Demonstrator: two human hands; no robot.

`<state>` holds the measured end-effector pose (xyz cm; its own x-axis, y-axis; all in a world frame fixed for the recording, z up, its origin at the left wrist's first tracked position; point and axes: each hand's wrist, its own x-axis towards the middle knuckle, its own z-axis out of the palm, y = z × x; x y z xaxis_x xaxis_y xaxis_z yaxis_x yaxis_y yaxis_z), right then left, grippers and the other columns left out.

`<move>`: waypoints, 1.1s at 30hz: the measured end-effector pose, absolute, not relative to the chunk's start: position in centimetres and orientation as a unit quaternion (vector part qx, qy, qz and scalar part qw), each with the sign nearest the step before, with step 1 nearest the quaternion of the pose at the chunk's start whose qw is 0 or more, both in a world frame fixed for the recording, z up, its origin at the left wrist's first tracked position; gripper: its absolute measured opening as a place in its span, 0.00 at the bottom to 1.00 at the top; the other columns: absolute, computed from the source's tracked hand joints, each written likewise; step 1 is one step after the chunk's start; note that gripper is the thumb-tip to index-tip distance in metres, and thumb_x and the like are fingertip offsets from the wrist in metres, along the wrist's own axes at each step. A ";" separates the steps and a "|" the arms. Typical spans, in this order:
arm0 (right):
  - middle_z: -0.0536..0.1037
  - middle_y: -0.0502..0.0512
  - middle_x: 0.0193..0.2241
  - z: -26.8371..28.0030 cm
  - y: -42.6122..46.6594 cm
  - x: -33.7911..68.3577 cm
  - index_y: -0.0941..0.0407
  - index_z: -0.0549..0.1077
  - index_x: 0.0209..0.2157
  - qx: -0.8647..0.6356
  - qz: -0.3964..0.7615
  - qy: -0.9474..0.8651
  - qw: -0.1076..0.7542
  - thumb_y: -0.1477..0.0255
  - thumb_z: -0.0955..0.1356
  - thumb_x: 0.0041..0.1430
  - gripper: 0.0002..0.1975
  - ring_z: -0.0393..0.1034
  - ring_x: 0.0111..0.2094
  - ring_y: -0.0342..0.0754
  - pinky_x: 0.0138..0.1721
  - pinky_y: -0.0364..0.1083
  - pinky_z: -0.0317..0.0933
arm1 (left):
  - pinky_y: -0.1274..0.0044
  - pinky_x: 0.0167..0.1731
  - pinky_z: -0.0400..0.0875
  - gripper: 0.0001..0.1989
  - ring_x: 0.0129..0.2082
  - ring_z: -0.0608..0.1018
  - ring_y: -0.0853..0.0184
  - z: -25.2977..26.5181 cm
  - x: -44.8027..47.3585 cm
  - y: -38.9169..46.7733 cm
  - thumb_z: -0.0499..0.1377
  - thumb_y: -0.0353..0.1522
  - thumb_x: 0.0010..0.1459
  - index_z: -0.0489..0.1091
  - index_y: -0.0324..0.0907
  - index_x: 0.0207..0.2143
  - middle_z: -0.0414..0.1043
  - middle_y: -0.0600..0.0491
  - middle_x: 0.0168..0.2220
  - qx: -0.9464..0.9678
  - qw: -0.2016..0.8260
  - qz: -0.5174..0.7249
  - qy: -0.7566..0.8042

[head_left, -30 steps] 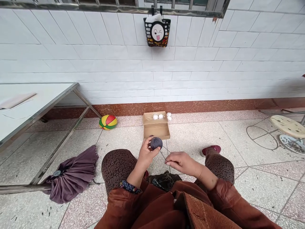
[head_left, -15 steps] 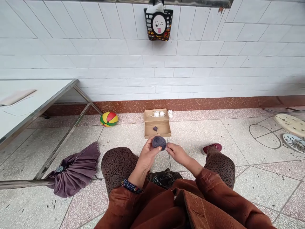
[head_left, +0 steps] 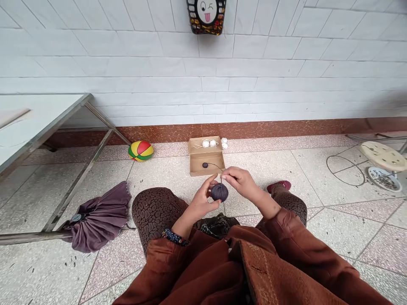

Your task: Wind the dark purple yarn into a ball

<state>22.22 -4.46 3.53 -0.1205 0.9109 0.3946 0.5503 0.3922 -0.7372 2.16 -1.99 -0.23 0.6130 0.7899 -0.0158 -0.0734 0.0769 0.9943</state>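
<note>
My left hand [head_left: 203,202] holds a dark purple-grey ball of yarn [head_left: 219,192] between thumb and fingers, above the floor between my knees. Just above the ball, my right hand [head_left: 240,181] pinches the yarn strand [head_left: 217,166]. That strand runs back to a smaller dark ball of yarn [head_left: 205,165] lying in the open cardboard box [head_left: 197,170]. White balls of yarn [head_left: 206,143] with loose ends rest at the box's lid, and further white balls [head_left: 224,141] sit beside it on the floor.
A striped ball [head_left: 140,151] lies by the wall. To the left stand a metal-framed table [head_left: 57,123] and a folded purple umbrella [head_left: 98,218]. A black basket [head_left: 207,28] hangs on the wall. At right are a round stool [head_left: 383,155] and a white dish [head_left: 384,179].
My right hand has risen from the yarn ball's side to above it, drawing the strand up. The ball has shifted slightly right and down in my left hand. The view has tilted downward.
</note>
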 end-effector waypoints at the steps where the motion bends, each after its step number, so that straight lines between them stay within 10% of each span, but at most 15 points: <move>1: 0.77 0.53 0.32 2.9 -4.0 22.3 0.54 0.75 0.35 -0.521 0.211 -0.706 0.430 0.62 0.63 0.70 0.14 0.72 0.35 0.48 0.40 0.46 0.65 | 0.70 0.50 0.66 0.41 0.47 0.71 0.62 0.0 2.2 -2.3 0.67 0.27 0.46 0.62 0.50 0.63 0.66 0.49 0.50 0.586 0.692 0.314 0.281; 10: 0.74 0.51 0.27 -4.0 -6.7 19.8 0.54 0.71 0.33 -0.538 0.300 -0.710 0.343 0.67 0.61 0.70 0.13 0.69 0.30 0.46 0.35 0.44 0.63 | 0.70 0.53 0.63 0.29 0.48 0.73 0.61 0.0 2.7 -2.2 0.69 0.31 0.46 0.71 0.43 0.53 0.73 0.49 0.47 0.433 0.740 0.408 0.314; 22: 0.77 0.54 0.33 3.7 -5.1 21.8 0.54 0.75 0.37 -0.466 0.218 -0.759 0.400 0.64 0.63 0.70 0.13 0.72 0.35 0.47 0.39 0.45 0.65 | 0.68 0.56 0.63 0.34 0.56 0.68 0.57 -1.2 2.0 -2.1 0.65 0.32 0.52 0.64 0.48 0.62 0.64 0.48 0.58 0.599 0.670 0.337 0.280; 26: 0.76 0.52 0.30 0.6 -3.2 22.1 0.55 0.74 0.34 -0.505 0.218 -0.724 0.416 0.66 0.64 0.69 0.12 0.71 0.33 0.45 0.38 0.44 0.63 | 0.73 0.40 0.70 0.42 0.42 0.71 0.64 -0.4 2.1 -3.2 0.62 0.30 0.54 0.50 0.55 0.68 0.64 0.49 0.55 0.531 0.759 0.289 0.241; 33: 0.74 0.50 0.28 -4.5 -5.2 20.6 0.55 0.70 0.34 -0.546 0.271 -0.702 0.369 0.75 0.63 0.66 0.07 0.68 0.30 0.45 0.34 0.42 0.61 | 0.77 0.33 0.67 0.30 0.37 0.70 0.66 0.7 2.8 -3.5 0.61 0.29 0.50 0.65 0.46 0.57 0.68 0.51 0.41 0.353 0.837 0.353 0.224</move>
<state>20.58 -5.22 -4.47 -0.1319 0.9660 0.2223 0.5651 0.2576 -0.7838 2.80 -3.46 0.65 0.6500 0.7495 -0.1253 -0.4337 0.5013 0.7487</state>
